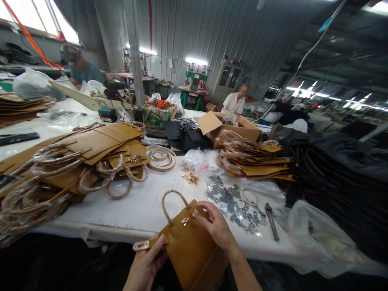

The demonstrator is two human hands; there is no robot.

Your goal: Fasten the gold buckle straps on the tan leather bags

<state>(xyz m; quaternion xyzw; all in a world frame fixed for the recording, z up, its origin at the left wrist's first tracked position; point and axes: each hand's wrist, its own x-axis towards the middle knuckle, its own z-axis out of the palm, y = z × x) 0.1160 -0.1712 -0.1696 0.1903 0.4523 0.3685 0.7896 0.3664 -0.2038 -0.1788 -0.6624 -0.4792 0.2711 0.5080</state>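
Note:
A tan handbag panel with one wrapped loop handle and a small gold clasp is tilted at the table's front edge. My left hand grips its left side, at a strap that ends in a gold metal plate. At the upper right corner my right hand is closed, thumb and fingers pinching the edge by another gold fitting. The lower part of the bag piece runs out of view below.
Stacked tan panels with wrapped handles lie left, another stack right. Thin metal plates, gold fittings, pliers and a coiled strip lie on the white table. Two people work beyond; dark material is piled at right.

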